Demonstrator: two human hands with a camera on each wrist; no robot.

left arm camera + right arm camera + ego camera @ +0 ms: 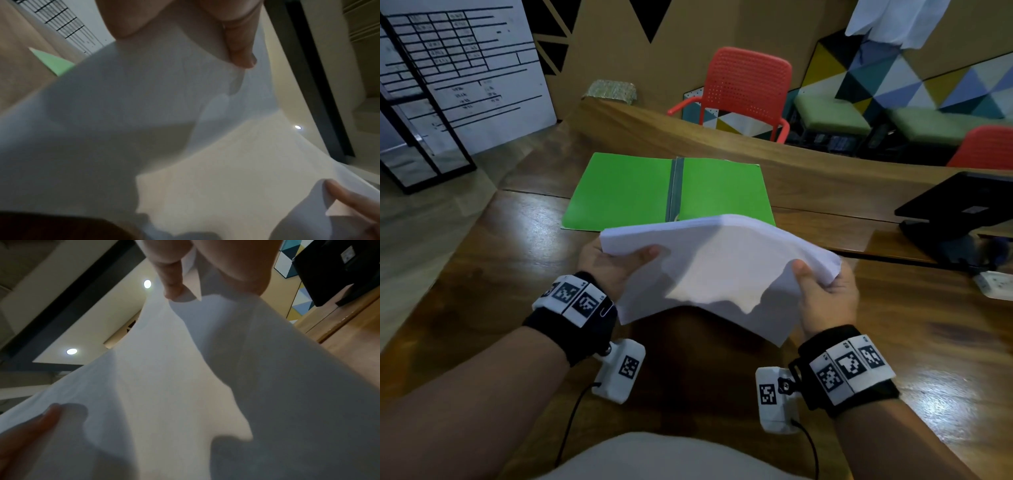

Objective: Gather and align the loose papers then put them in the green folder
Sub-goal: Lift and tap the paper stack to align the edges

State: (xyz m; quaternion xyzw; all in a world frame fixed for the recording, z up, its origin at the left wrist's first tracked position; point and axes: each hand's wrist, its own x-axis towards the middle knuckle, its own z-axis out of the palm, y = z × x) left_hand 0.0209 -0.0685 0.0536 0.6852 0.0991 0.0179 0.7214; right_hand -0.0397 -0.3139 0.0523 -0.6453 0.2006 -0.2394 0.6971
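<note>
A stack of white papers (709,267) hangs above the wooden table, bowed upward in the middle. My left hand (616,263) grips its left edge, thumb on top. My right hand (822,291) grips its right edge the same way. The green folder (626,192) lies open and flat on the table just beyond the papers, its grey spine in the middle. The papers (144,121) fill the left wrist view, with a green folder corner (53,63) peeking out. In the right wrist view the papers (185,378) cover most of the picture.
A black laptop (959,209) sits on a stand at the table's right, with a white power strip (993,284) beside it. A raised wooden ledge (722,137) runs behind the folder. Red chairs (746,89) stand beyond the table.
</note>
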